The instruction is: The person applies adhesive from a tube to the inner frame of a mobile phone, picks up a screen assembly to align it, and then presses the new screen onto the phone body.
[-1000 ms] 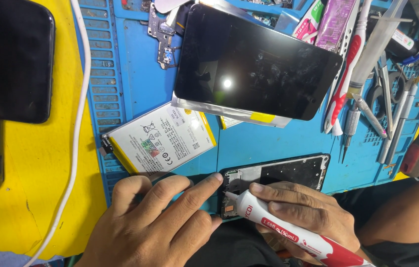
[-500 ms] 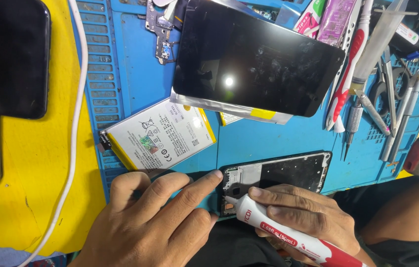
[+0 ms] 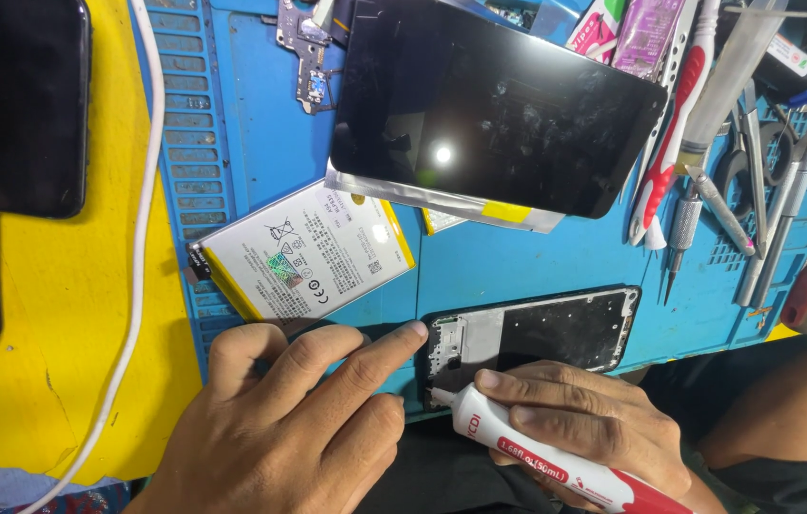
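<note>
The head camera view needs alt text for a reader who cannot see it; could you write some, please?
A right hand holds a white-and-red glue tube with its nozzle at the corner of an open black phone frame, which the left hand steadies on a blue work mat.

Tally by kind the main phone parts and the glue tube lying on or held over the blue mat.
Black screen panel: 1
White battery: 1
Phone frame: 1
Small circuit board: 1
White glue tube, in right hand: 1
Total: 5
</note>
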